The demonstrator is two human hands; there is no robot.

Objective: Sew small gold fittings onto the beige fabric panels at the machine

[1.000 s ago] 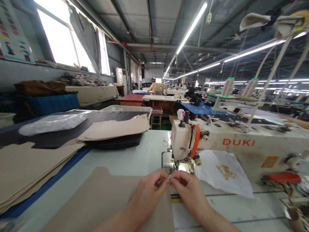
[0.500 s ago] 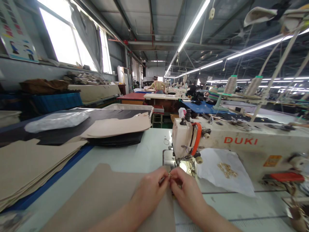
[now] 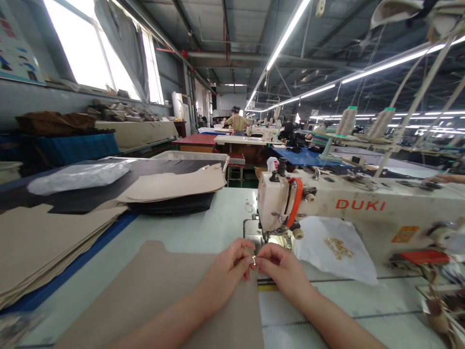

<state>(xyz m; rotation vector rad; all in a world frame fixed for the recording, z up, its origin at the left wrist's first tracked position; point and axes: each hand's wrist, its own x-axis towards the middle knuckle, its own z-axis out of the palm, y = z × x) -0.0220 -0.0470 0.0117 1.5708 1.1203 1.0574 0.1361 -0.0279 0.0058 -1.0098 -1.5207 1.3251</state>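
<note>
In front of the sewing machine's (image 3: 273, 201) needle area, my two hands meet fingertip to fingertip. Between them shows a small gold metal piece (image 3: 254, 260), too small to name exactly. My left hand (image 3: 227, 269) pinches it from the left, above the right edge of a taupe fabric panel (image 3: 156, 286). Thumb and forefinger of my right hand (image 3: 281, 266) close on its other side. The panel lies on the pale worktable under my left forearm. To the right, several similar gold metal pieces (image 3: 338, 247) rest on a white sheet (image 3: 312, 237).
Stacked beige panels (image 3: 43, 252) lie at the left, with more beige pieces (image 3: 174, 186) on black material behind. A clear plastic bag (image 3: 80, 177) lies further back. Thread cones (image 3: 347, 121) stand at the right. A person (image 3: 238, 121) works in the background.
My fingers have parted slightly, and the gold piece between them now shows clearly. My left fingers have spread a little. The view has shifted slightly.
</note>
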